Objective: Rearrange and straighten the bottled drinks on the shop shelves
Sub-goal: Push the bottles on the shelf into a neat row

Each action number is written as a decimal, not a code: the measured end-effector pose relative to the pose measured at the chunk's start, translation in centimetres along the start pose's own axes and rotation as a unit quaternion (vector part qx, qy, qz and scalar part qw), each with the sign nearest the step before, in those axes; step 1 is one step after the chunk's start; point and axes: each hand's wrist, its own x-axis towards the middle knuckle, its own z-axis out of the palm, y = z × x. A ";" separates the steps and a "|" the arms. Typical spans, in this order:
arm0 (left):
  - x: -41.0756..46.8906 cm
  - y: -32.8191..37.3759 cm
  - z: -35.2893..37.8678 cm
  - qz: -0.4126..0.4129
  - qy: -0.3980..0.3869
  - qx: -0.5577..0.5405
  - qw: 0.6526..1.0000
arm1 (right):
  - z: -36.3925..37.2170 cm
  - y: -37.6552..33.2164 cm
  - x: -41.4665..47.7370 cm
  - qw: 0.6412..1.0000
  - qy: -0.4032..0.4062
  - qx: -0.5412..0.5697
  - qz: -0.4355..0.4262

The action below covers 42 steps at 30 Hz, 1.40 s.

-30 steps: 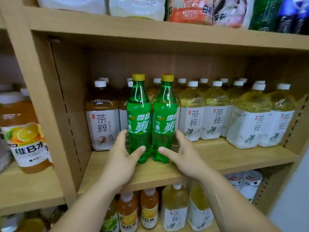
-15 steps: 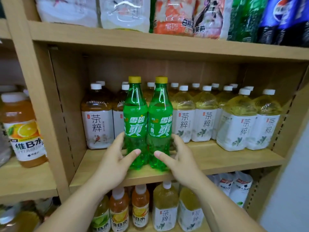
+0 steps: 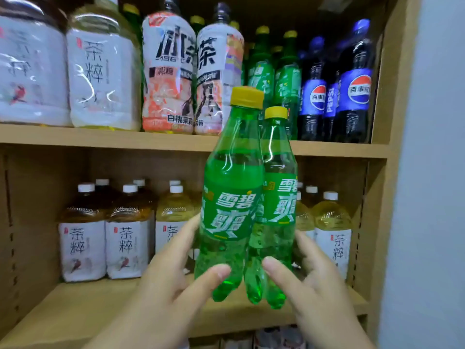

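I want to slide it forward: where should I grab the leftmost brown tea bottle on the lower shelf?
Probably the shoulder just under its white cap, reaching from the front and above: the brown tea bottle stands upright with open headroom, its squat body looks wide for one hand, and a neighbour stands close beside it.

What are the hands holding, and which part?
The left hand grips the nearer green Sprite bottle by its lower body; the right hand grips the farther Sprite bottle by its lower body too.
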 end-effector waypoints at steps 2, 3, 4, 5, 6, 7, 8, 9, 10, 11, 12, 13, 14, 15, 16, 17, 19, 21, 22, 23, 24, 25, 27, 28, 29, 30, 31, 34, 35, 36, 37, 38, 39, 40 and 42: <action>1.4 2.3 1.3 0.035 0.004 -0.005 0.999 | -2.0 -1.3 0.8 0.999 0.026 -0.012 -0.021; 2.2 3.1 1.7 0.058 0.006 0.005 0.998 | -3.0 -2.1 1.3 0.999 0.032 -0.025 -0.034; 3.2 4.2 2.0 0.079 0.005 0.018 0.997 | -3.8 -3.0 1.8 0.998 0.037 -0.036 -0.046; 4.2 5.6 2.3 0.100 0.002 0.027 0.995 | -4.5 -3.9 2.5 0.996 0.044 -0.044 -0.060; 5.2 6.9 2.4 0.113 0.006 0.040 0.993 | -5.2 -4.9 3.2 0.995 0.054 -0.047 -0.076; 6.3 8.1 2.5 0.128 0.015 0.053 0.990 | -5.9 -5.9 4.1 0.993 0.063 -0.048 -0.092; 7.6 9.0 2.5 0.142 0.029 0.065 0.987 | -6.5 -6.7 5.1 0.991 0.071 -0.047 -0.106; 9.1 9.8 2.4 0.149 0.037 0.073 0.985 | -7.1 -7.6 6.2 0.989 0.076 -0.045 -0.116; 10.7 10.8 2.3 0.146 0.039 0.081 0.985 | -7.6 -8.3 7.6 0.988 0.082 -0.048 -0.124; 12.2 11.7 2.2 0.142 0.036 0.083 0.986 | -8.0 -9.2 8.8 0.986 0.089 -0.050 -0.135; 13.7 12.6 2.2 0.146 0.038 0.075 0.986 | -8.4 -9.9 10.3 0.983 0.098 -0.053 -0.148; 15.2 13.5 2.2 0.146 0.045 0.069 0.986 | -8.7 -10.5 11.6 0.980 0.105 -0.056 -0.160; 16.7 14.1 2.3 0.143 0.054 0.069 0.986 | -9.0 -11.1 13.1 0.977 0.112 -0.066 -0.171; 18.2 14.5 2.3 0.130 0.059 0.082 0.986 | -9.3 -11.6 14.6 0.974 0.117 -0.083 -0.175; 19.5 14.8 2.3 0.111 0.065 0.093 0.987 | -9.6 -11.9 16.0 0.972 0.120 -0.100 -0.173; 20.8 15.0 2.4 0.095 0.069 0.097 0.988 | -9.8 -12.0 17.4 0.972 0.123 -0.114 -0.165; 22.8 14.5 2.6 0.066 0.071 0.094 0.991 | -10.0 -11.8 20.0 0.971 0.126 -0.136 -0.151; 23.7 13.7 3.1 0.029 0.073 0.126 0.989 | -9.8 -11.1 21.9 0.970 0.127 -0.155 -0.137; 23.9 13.4 3.4 0.014 0.072 0.140 0.988 | -9.7 -10.5 22.7 0.970 0.126 -0.163 -0.128; 24.1 12.9 3.7 0.000 0.069 0.147 0.987 | -9.5 -9.9 23.1 0.970 0.124 -0.174 -0.118; 24.3 12.4 4.1 -0.012 0.062 0.147 0.987 | -9.4 -9.2 23.4 0.969 0.120 -0.187 -0.105; 24.3 12.0 4.4 -0.028 0.056 0.153 0.986 | -9.2 -8.6 23.5 0.969 0.112 -0.200 -0.091; 24.3 11.4 5.0 -0.057 0.056 0.176 0.981 | -9.0 -7.5 23.6 0.966 0.092 -0.232 -0.072; 24.4 11.1 5.1 -0.065 0.062 0.184 0.979 | -9.0 -7.1 23.7 0.963 0.083 -0.248 -0.069; 24.4 11.0 5.2 -0.070 0.070 0.191 0.977 | -9.1 -7.0 23.9 0.961 0.076 -0.259 -0.065; 24.3 11.0 5.3 -0.070 0.074 0.201 0.974 | -9.3 -7.1 23.9 0.961 0.069 -0.261 -0.061; 24.4 11.0 5.4 -0.068 0.074 0.215 0.971 | -9.4 -7.2 24.0 0.961 0.062 -0.265 -0.056; 24.6 10.9 5.6 -0.053 0.082 0.249 0.964 | -9.6 -7.8 23.5 0.952 0.052 -0.299 -0.045; 24.5 10.9 5.6 -0.043 0.086 0.253 0.963 | -9.5 -7.9 23.2 0.946 0.053 -0.317 -0.042; 24.3 10.9 5.7 -0.036 0.090 0.254 0.962 | -9.4 -8.1 23.0 0.941 0.055 -0.330 -0.040; 24.2 10.9 5.8 -0.030 0.096 0.250 0.963 | -9.3 -8.1 22.8 0.938 0.059 -0.339 -0.045; 23.9 10.7 5.8 -0.022 0.101 0.244 0.964 | -9.2 -8.1 22.7 0.937 0.062 -0.339 -0.055; 23.8 10.4 5.7 -0.010 0.108 0.240 0.965 | -9.3 -8.1 22.6 0.939 0.062 -0.331 -0.064; 23.6 10.1 5.5 0.004 0.117 0.238 0.964 | -9.4 -8.1 22.5 0.944 0.059 -0.317 -0.072; 23.3 9.6 5.2 0.026 0.124 0.251 0.960 | -9.8 -8.1 22.0 0.955 0.042 -0.282 -0.080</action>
